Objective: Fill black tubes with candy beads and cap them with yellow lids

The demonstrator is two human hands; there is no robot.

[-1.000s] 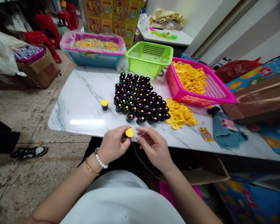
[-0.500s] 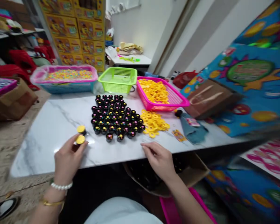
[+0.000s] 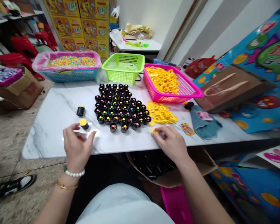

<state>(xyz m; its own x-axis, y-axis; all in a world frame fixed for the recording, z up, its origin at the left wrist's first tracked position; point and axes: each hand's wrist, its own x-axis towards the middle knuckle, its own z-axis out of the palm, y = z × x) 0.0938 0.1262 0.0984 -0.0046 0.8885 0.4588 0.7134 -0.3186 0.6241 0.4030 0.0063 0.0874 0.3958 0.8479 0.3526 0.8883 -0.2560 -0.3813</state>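
Observation:
My left hand is open, thumb and fingers spread, just in front of a small black container with a yellow cap. A second yellow-capped container lies tilted or on its side behind it. My right hand pinches a yellow ring-shaped cap at the front of the table. Behind that hand is a loose pile of yellow caps. Between my hands and farther back, a cluster of black containers stands uncapped, with colourful beads showing inside.
At the back stand a bead-filled basket, a green basket and a pink basket of yellow caps. A brown paper bag and blue cloth lie right. Below the table edge is a cardboard box of black pieces.
My left hand has let go of the yellow-capped container, which now stands on the table. My right hand has moved to the yellow caps and picked one up. The view has shifted.

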